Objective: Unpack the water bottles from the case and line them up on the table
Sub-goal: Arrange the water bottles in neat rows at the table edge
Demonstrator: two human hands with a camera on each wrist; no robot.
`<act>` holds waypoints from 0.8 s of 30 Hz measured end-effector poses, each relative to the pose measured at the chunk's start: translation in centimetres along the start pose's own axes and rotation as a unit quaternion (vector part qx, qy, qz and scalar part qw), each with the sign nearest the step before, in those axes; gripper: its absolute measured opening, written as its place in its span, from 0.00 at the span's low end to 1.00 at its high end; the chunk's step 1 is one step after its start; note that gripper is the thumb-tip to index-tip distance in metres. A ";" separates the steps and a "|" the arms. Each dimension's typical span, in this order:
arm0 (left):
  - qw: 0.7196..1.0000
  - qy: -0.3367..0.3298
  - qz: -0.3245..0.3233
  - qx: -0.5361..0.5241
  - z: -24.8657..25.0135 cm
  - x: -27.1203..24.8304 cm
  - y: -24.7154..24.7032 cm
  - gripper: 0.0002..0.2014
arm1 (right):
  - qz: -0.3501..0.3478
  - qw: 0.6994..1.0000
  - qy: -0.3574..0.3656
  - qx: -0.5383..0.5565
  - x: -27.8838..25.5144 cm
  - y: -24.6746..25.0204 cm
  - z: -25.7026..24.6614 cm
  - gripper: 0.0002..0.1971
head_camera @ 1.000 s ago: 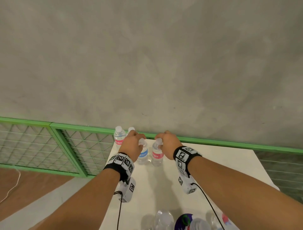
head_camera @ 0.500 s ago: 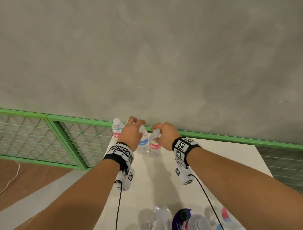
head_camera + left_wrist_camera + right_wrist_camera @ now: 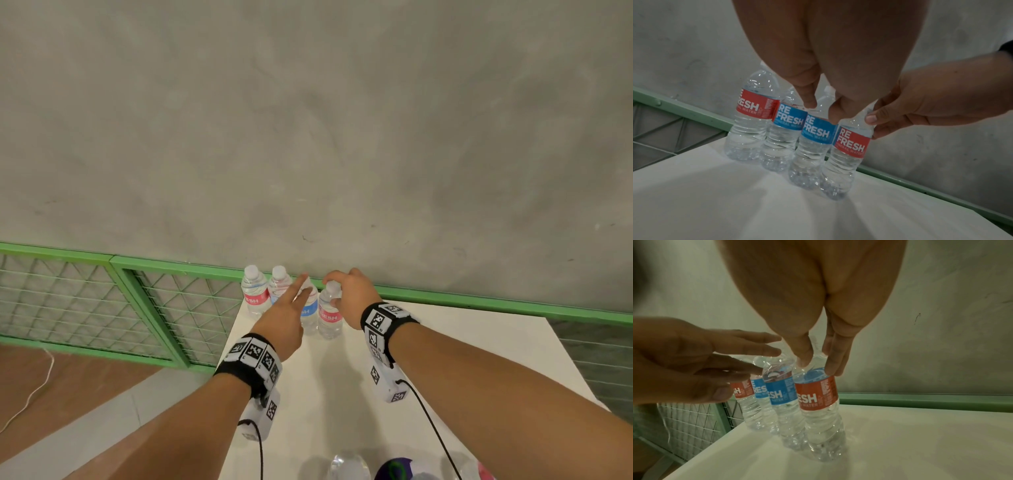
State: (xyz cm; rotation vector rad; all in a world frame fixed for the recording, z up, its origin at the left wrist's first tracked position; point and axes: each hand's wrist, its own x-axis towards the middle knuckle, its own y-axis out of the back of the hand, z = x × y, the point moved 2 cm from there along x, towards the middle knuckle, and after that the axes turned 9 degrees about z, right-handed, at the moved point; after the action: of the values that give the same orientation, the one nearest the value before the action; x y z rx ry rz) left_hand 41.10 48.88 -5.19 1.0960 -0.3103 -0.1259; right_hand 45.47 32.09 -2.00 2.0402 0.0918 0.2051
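Observation:
Four clear water bottles stand in a row at the far left corner of the white table (image 3: 445,359): a red-label one (image 3: 255,296), a blue-label one (image 3: 279,284), another blue-label one (image 3: 309,313) and a red-label one (image 3: 329,317) at the right end. My left hand (image 3: 294,294) hovers over the third bottle (image 3: 813,134) with its fingers (image 3: 764,344) straight, holding nothing. My right hand (image 3: 349,298) pinches the shoulder of the right-end red-label bottle (image 3: 818,395) between thumb and fingers (image 3: 833,366); the bottle stands on the table.
More bottles (image 3: 349,467) and a purple object (image 3: 394,471) show at the near edge of the table. A green mesh fence (image 3: 102,308) runs behind and to the left of the table. Beyond it rises a grey concrete wall (image 3: 308,137). The table's left edge lies close to the row.
My left hand has let go of the blue-label bottle and spread its fingers. My right hand keeps its hold on the red-label bottle.

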 end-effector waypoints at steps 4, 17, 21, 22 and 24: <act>1.000 0.000 -0.005 0.024 0.3 0.4 -0.5 0.44 | 0.015 1.000 0.000 0.004 0.5 -0.2 0.1 0.23; 0.999 0.024 0.027 -0.018 -0.5 0.1 0.4 0.50 | 0.033 0.999 0.000 0.024 0.6 0.1 0.6 0.26; 0.998 0.035 -0.005 0.044 -0.4 0.2 0.7 0.50 | 0.032 0.999 -0.004 0.027 0.7 -0.1 0.5 0.25; 0.998 0.038 -0.005 0.059 -0.2 0.2 0.8 0.50 | 0.030 0.999 -0.005 0.027 0.8 -0.2 0.4 0.25; 0.995 0.040 -0.002 0.089 0.3 0.2 0.7 0.50 | 0.023 0.999 -0.007 0.026 0.7 -0.2 0.4 0.25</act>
State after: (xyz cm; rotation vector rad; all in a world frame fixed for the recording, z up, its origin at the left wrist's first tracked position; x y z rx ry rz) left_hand 41.20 48.92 -4.39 1.2757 -0.2510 -0.0578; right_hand 46.28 31.94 -2.26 2.0961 0.0414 0.2201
